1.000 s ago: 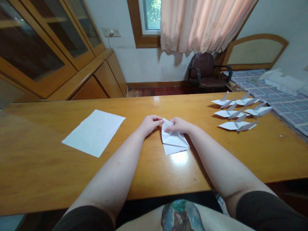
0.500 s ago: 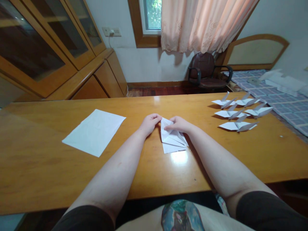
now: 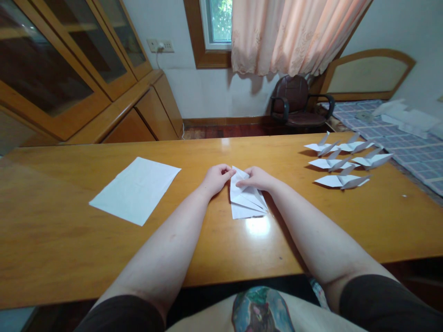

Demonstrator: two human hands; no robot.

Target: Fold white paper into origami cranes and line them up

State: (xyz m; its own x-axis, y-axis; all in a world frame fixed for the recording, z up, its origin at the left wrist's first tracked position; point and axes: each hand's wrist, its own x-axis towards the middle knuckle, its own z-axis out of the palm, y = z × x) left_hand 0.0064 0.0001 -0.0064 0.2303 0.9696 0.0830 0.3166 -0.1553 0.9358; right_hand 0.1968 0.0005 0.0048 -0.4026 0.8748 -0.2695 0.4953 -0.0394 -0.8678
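Note:
A partly folded white sheet of paper (image 3: 245,199) is held between my two hands near the middle of the table, its creased flaps fanning toward the lower right. My left hand (image 3: 217,179) pinches its upper left corner between thumb and fingers. From the right, my right hand (image 3: 258,179) grips it, thumb on top and the other fingers mostly hidden behind the paper. To the left lies a flat, unfolded white sheet (image 3: 136,191). Several folded paper cranes (image 3: 342,181) stand grouped on the table's right side.
The wooden table (image 3: 207,249) spans the view. Beyond it are a brown armchair (image 3: 294,101), a curtained window and a bed (image 3: 391,124) at the right. A glass-doored cabinet (image 3: 97,83) stands at the left. A tiny white scrap (image 3: 404,196) lies near the right edge.
The folded paper has turned slightly, its lower edge shifting a little left. My left thumb and fingers have moved slightly along its upper corner. The right hand looks nearly still.

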